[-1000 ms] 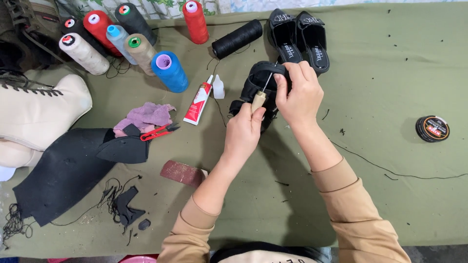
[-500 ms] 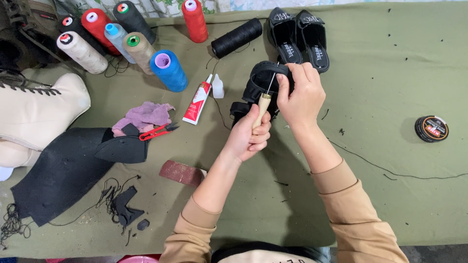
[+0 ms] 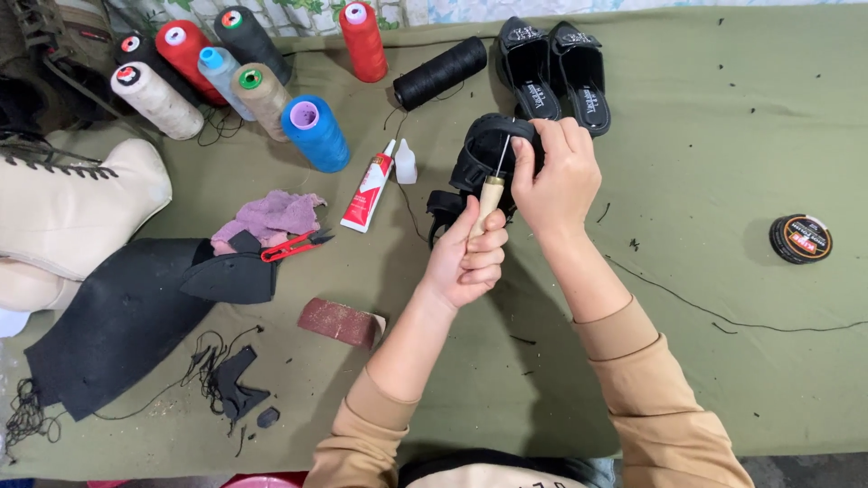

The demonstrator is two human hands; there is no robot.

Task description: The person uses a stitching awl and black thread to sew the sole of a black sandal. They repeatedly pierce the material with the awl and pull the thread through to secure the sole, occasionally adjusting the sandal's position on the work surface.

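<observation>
My left hand (image 3: 468, 255) grips a wooden-handled awl (image 3: 489, 198), whose thin metal needle points up into a black sandal (image 3: 477, 155). My right hand (image 3: 556, 176) clasps that sandal from the right and holds it just above the green table (image 3: 705, 163). A black thread trails from the sandal across the cloth to the right. Part of the sandal is hidden behind my fingers.
A pair of black sandals (image 3: 553, 74) lies at the back. Several thread cones (image 3: 312, 133) and a black spool (image 3: 440, 72) stand at back left, next to a glue tube (image 3: 369, 187), red snips (image 3: 291, 246), pink rag, black leather pieces (image 3: 136, 316), a beige boot (image 3: 63, 203). A polish tin (image 3: 800, 239) sits right.
My left hand has slid down and back with the awl handle, drawing the needle a little out of the sandal. The right hand keeps its grip.
</observation>
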